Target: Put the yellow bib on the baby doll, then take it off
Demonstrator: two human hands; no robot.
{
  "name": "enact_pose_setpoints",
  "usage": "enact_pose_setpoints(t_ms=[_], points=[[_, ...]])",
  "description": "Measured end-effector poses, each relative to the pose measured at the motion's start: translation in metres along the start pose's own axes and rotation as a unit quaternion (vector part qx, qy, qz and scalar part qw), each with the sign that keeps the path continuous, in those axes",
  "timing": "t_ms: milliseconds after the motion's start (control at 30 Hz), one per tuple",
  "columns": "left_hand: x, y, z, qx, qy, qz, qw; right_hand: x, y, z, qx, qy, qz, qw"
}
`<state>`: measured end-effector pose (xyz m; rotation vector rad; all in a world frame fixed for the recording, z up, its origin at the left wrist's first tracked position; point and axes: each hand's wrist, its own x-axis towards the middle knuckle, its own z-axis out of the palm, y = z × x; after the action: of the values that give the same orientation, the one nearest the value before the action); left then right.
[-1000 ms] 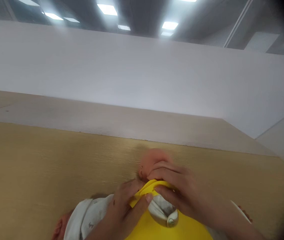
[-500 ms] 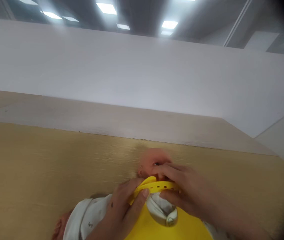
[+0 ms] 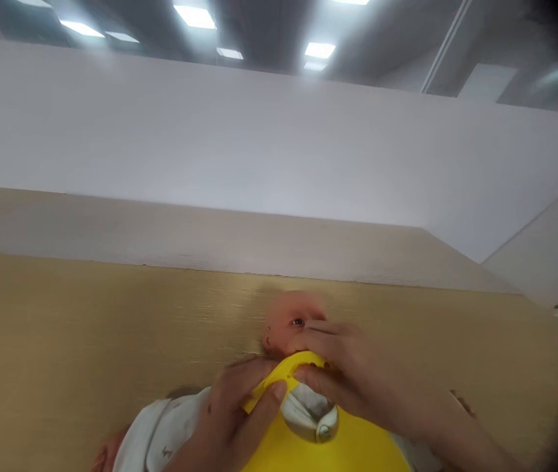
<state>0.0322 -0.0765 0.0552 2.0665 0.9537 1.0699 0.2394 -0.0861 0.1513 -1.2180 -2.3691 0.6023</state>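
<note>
On the wooden counter (image 3: 86,328), near side | baby doll (image 3: 291,314) lying face-up, head toward far side | yellow bib (image 3: 322,455) across its chest, strap (image 3: 303,358) at its neck | left hand (image 3: 229,413) and right hand (image 3: 347,367): both grips narrow, pinching strap | even pull from both sides steadies it

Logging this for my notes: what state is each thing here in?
Left hand: gripping the bib's edge
Right hand: gripping the bib's strap
Bib: yellow, on the doll's chest, strap raised at the neck
Doll: on its back, eye open
Onesie: white, worn by the doll
</note>
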Motion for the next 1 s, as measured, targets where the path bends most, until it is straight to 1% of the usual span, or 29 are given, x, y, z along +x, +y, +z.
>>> enact_pose_setpoints(t_ms=[133,267,333,433,500,567,667,733,800,900,1000], points=[[-0.0003,-0.0037,0.0002,0.005,0.007,0.052,0.999,0.0017,-0.0004,0.0023,-0.026,-0.015,0.019,0.999],[0.0017,-0.0051,-0.0008,0.017,0.014,0.112,0.993,0.0026,-0.0023,0.0045,-0.008,-0.024,0.026,0.999],[0.0034,-0.0038,-0.0009,0.016,0.02,0.125,0.992,0.0017,-0.0013,0.0062,-0.002,-0.026,0.023,0.999],[0.0067,0.0002,-0.0002,0.0,-0.006,0.111,0.994,-0.0006,0.001,0.0083,-0.008,-0.036,0.01,0.999],[0.0079,0.0024,0.0009,-0.009,-0.011,0.093,0.996,-0.0018,0.0013,0.0083,-0.021,-0.045,0.002,0.999],[0.0072,0.0025,0.0025,-0.01,-0.002,0.068,0.998,-0.0023,0.0,0.0075,-0.029,-0.05,0.002,0.998],[0.0035,-0.0008,0.0046,-0.012,0.022,0.03,0.999,-0.0018,-0.0029,0.0061,-0.027,-0.05,0.019,0.998],[0.0018,-0.0026,0.005,-0.023,0.026,0.008,0.999,-0.0013,-0.0043,0.0061,-0.031,-0.053,0.03,0.998],[0.0019,-0.0021,0.0042,-0.037,0.006,-0.013,0.999,-0.0011,-0.0047,0.0069,-0.038,-0.058,0.041,0.997],[0.0037,0.001,0.002,-0.063,-0.046,-0.028,0.997,-0.0018,-0.0037,0.0082,-0.044,-0.06,0.058,0.996],[0.0045,0.0005,0.0001,-0.101,-0.057,-0.065,0.991,-0.0036,-0.0017,0.007,-0.059,-0.054,0.055,0.995]])
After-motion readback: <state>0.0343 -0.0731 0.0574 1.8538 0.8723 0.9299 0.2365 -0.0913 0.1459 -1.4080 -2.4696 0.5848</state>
